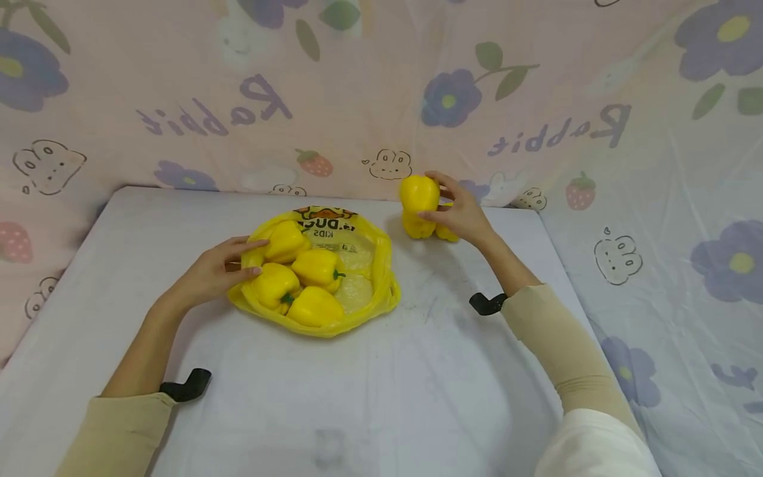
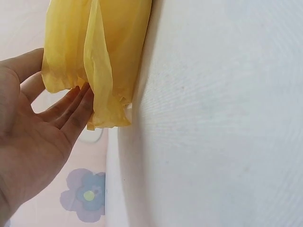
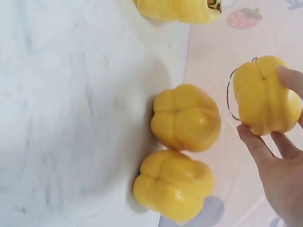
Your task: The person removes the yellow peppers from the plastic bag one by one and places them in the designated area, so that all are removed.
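A yellow plastic bag [image 1: 386, 268] with its mouth spread wide sits left of centre on the table. Inside it lie several yellow bell peppers [image 1: 317, 267], some with green stems showing. My left hand [image 1: 216, 270] grips the bag's left rim, and the left wrist view shows its fingertips at a fold of the yellow plastic [image 2: 100, 66]. To the right of the bag, my right hand [image 1: 461, 211] holds another yellow bell pepper [image 3: 266, 97] between thumb and fingers, raised off the table. Below that one, two more yellow peppers [image 3: 187, 117] rest side by side on the tabletop.
The white-covered table [image 1: 357, 411] meets a patterned fabric curtain [image 1: 352, 86] along its back edge. The curtain also hangs down at the right side. A black wrist mount [image 1: 487, 303] sticks out from the right forearm, and another black mount [image 1: 189, 385] from the left.
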A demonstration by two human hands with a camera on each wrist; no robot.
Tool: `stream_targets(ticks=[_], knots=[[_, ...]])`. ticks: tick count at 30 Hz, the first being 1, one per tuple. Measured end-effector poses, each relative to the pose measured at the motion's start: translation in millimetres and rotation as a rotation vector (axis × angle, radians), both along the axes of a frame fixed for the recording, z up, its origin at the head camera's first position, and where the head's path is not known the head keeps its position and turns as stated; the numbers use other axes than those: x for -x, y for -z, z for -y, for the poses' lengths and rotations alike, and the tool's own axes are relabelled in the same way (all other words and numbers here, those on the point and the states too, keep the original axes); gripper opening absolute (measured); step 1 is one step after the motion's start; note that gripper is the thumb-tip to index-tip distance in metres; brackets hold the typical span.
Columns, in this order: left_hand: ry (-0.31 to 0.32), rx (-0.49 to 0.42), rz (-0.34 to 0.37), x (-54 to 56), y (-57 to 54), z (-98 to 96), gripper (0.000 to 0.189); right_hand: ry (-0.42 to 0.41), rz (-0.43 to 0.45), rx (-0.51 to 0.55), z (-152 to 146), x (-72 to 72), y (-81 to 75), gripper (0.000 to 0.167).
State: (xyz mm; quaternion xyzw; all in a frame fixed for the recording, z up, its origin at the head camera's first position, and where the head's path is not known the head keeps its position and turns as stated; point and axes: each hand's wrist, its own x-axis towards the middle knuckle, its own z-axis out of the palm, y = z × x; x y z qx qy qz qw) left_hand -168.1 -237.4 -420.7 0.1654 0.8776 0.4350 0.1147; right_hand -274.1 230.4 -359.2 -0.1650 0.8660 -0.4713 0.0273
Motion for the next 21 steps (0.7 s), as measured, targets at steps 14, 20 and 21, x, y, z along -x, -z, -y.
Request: stream_targets(ticks=[14,20,21], knots=[[-0.020,0.051,-0.022,-2.0,-3.2,-2.1,0.057,0.102,0.008,-0.069,-42,5.3,6.6,0.080],[-0.036,0.035,0.024,-2.9,-4.4,-0.8,0.061,0.143,0.016,-0.047,-59,6.3,3.2,0.079],[-0.036,0.029,0.030,-2.8,-4.8,-0.8,0.061,0.151,0.018,-0.044,-62,6.0,2.6,0.079]])
